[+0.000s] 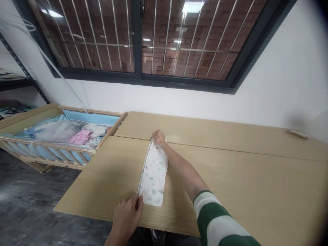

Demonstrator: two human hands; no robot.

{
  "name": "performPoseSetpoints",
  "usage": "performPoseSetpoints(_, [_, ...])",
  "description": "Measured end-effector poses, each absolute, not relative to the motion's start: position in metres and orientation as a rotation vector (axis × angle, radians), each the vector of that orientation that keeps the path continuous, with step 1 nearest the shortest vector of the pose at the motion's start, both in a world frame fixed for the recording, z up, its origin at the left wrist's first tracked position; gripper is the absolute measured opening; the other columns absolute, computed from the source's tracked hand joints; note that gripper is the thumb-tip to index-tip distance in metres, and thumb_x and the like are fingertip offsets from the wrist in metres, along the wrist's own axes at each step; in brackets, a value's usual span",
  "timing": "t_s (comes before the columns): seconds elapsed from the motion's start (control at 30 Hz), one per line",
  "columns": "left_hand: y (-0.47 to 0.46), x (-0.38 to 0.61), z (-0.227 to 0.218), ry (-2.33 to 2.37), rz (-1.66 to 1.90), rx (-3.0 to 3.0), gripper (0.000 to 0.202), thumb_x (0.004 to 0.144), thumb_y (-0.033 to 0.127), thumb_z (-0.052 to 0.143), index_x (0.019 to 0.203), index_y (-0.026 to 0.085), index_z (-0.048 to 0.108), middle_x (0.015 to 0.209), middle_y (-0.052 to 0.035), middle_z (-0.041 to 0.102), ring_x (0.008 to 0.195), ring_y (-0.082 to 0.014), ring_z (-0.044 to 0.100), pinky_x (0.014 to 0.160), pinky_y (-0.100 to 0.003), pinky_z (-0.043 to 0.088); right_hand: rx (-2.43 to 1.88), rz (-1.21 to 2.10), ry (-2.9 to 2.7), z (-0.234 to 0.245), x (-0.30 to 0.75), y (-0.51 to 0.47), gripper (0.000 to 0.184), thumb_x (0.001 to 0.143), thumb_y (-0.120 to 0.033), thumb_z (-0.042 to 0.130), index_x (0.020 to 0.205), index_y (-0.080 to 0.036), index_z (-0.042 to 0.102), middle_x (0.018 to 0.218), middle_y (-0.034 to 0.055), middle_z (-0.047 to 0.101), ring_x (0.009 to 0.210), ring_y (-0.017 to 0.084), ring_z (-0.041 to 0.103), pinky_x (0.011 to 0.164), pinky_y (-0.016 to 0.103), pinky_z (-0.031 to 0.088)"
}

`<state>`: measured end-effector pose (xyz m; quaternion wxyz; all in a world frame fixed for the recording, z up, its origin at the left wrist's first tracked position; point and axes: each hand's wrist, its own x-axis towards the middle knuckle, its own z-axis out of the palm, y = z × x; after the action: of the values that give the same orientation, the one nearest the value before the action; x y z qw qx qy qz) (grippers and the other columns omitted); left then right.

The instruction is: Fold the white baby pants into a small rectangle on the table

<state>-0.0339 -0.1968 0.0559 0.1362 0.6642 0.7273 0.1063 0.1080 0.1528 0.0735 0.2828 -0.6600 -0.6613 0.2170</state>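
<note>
A narrow folded white cloth [154, 174] with small green and grey prints lies flat on the tan tabletop [217, 177]. Its long side runs from near me toward the wall, slightly slanted. My left hand [128, 213] is closed on the near left corner, thumb and finger pinched together. At the far end, my right hand [159, 137] pinches the top left corner; the arm in a green-and-white striped sleeve [217, 218] reaches across the table. What kind of cloth article this is cannot be made out.
A wooden crib [51, 150] with blue lining stands left of the table, holding a pink cloth [80, 137] and other fabrics. A barred window [138, 41] is above the white wall. A small thin object [298, 134] lies at the far right, by the wall.
</note>
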Motion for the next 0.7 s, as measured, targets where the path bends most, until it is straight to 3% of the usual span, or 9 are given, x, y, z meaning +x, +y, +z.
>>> performPoseSetpoints(0.13, [-0.199, -0.035, 0.053, 2.212, 0.26, 1.994, 0.029, 0.1, 0.035, 0.047, 0.079, 0.024, 0.064, 0.074, -0.0046, 0.071, 0.072, -0.0254, 0.069, 0.06, -0.03, 0.04, -1.749, 0.568, -1.822, 0.078, 0.104, 0.148, 0.02, 0.083, -0.022, 0.063, 0.101, -0.02, 0.055, 0.091, 0.0037, 0.066, 0.085, 0.019, 0.062, 0.073, 0.026, 0.046])
performPoseSetpoints(0.2, [-0.202, -0.033, 0.052, 2.26, 0.407, 2.114, 0.027, 0.099, 0.036, 0.047, 0.083, 0.023, 0.065, 0.08, -0.0073, 0.071, 0.079, -0.0278, 0.069, 0.067, -0.034, 0.046, -1.693, 0.576, -1.886, 0.084, 0.102, 0.14, 0.022, 0.087, -0.026, 0.063, 0.107, -0.02, 0.055, 0.094, 0.0045, 0.067, 0.088, 0.019, 0.063, 0.077, 0.028, 0.047])
performPoseSetpoints(0.33, [-0.209, -0.025, 0.044, 2.034, 0.859, 2.424, 0.026, 0.097, 0.031, 0.047, 0.112, 0.021, 0.066, 0.11, -0.0126, 0.071, 0.098, -0.0294, 0.067, 0.085, -0.04, 0.051, -1.391, 0.613, -2.14, 0.1, 0.098, 0.092, 0.032, 0.094, -0.035, 0.06, 0.122, -0.021, 0.056, 0.118, 0.0089, 0.068, 0.107, 0.021, 0.064, 0.093, 0.032, 0.048])
performPoseSetpoints(0.47, [-0.218, -0.017, 0.03, 1.81, 0.975, 2.607, 0.046, 0.097, 0.033, 0.046, 0.14, 0.021, 0.053, 0.136, -0.014, 0.062, 0.12, -0.0294, 0.061, 0.092, -0.041, 0.052, -0.739, 0.701, -2.605, 0.112, 0.104, -0.001, 0.058, 0.099, -0.048, 0.052, 0.15, -0.021, 0.042, 0.153, 0.0137, 0.047, 0.141, 0.026, 0.045, 0.115, 0.041, 0.036])
performPoseSetpoints(0.53, [-0.224, -0.014, 0.022, 1.81, 0.984, 2.647, 0.045, 0.096, 0.035, 0.047, 0.137, 0.021, 0.056, 0.135, -0.0142, 0.063, 0.121, -0.0307, 0.06, 0.092, -0.042, 0.052, -0.474, 0.769, -2.755, 0.111, 0.111, -0.047, 0.063, 0.102, -0.046, 0.047, 0.159, -0.026, 0.029, 0.165, 0.0087, 0.03, 0.152, 0.023, 0.027, 0.122, 0.04, 0.026])
performPoseSetpoints(0.6, [-0.229, -0.011, 0.016, 1.843, 0.999, 2.648, 0.036, 0.094, 0.037, 0.049, 0.123, 0.024, 0.065, 0.123, -0.0129, 0.069, 0.112, -0.0317, 0.064, 0.09, -0.044, 0.052, -0.326, 0.833, -2.845, 0.105, 0.121, -0.081, 0.064, 0.104, -0.045, 0.042, 0.162, -0.025, 0.021, 0.168, 0.008, 0.019, 0.155, 0.022, 0.017, 0.125, 0.039, 0.019])
performPoseSetpoints(0.7, [-0.236, -0.009, 0.012, 1.862, 0.957, 2.68, 0.031, 0.094, 0.039, 0.05, 0.114, 0.026, 0.069, 0.114, -0.0103, 0.072, 0.11, -0.0323, 0.065, 0.091, -0.045, 0.051, -0.301, 0.878, -2.884, 0.09, 0.136, -0.103, 0.063, 0.106, -0.043, 0.038, 0.162, -0.024, 0.019, 0.167, 0.0079, 0.019, 0.156, 0.02, 0.012, 0.126, 0.038, 0.014])
